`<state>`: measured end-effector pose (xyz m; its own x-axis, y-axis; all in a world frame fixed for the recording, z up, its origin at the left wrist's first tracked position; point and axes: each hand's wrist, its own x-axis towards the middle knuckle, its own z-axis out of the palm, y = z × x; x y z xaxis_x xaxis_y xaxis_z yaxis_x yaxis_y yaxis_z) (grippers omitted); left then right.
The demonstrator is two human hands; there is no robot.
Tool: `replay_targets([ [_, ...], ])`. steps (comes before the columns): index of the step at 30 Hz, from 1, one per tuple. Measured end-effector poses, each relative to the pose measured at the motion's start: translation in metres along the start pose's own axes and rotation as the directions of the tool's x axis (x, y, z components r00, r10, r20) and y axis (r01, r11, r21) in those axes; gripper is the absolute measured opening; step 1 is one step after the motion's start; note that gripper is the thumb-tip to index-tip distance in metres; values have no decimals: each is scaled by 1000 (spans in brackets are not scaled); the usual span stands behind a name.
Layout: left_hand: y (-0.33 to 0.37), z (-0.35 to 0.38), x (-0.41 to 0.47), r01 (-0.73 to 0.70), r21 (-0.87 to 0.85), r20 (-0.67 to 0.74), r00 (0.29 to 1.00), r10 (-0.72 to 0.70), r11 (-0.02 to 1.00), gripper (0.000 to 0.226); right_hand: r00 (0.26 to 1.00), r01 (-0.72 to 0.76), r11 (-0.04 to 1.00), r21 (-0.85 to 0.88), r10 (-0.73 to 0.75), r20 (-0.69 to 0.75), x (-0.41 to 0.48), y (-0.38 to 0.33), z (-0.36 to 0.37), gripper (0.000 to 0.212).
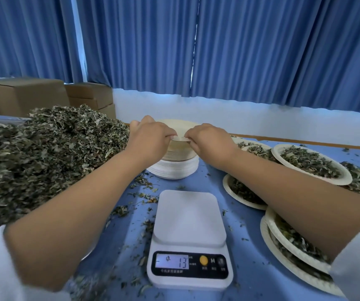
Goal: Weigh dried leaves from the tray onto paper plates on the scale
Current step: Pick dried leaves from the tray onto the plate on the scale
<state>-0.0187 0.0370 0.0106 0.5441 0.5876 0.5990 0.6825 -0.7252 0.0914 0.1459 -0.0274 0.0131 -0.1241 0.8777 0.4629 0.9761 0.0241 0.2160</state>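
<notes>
1. My left hand (pixel 150 135) and right hand (pixel 209 139) meet, each pinching the rim of the top plate (pixel 175 125) on the stack (pixel 174 168) at the surface's (pixel 250 279) far middle, probably to peel it free.
2. The scale (pixel 188 216) by the near edge stands bare; leaves (pixel 44 153) heap along the left edge.

One scale (pixel 188 216), one stack of empty plates (pixel 174 170), one leaf heap (pixel 44 153), four cardboard boxes (pixel 22 96) (stacked behind), and six or so filled plates (pixel 277 156), overlapping.
</notes>
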Motion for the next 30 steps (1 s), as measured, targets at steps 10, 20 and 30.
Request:
replay_targets([
  [10,18,-19,-97,400,-684,23,848,-529,610,28,998,66,989,135,-67,6,-99,-34,-34,21],
  [20,30,6,-144,651,-756,508,642,-575,59,17,929,180,938,295,-261,261,-157,-41,-28,22],
  [30,22,11,-151,659,-638,417,731,-540,399,37,915,-19,947,320,-112,387,-107,-49,-43,44],
])
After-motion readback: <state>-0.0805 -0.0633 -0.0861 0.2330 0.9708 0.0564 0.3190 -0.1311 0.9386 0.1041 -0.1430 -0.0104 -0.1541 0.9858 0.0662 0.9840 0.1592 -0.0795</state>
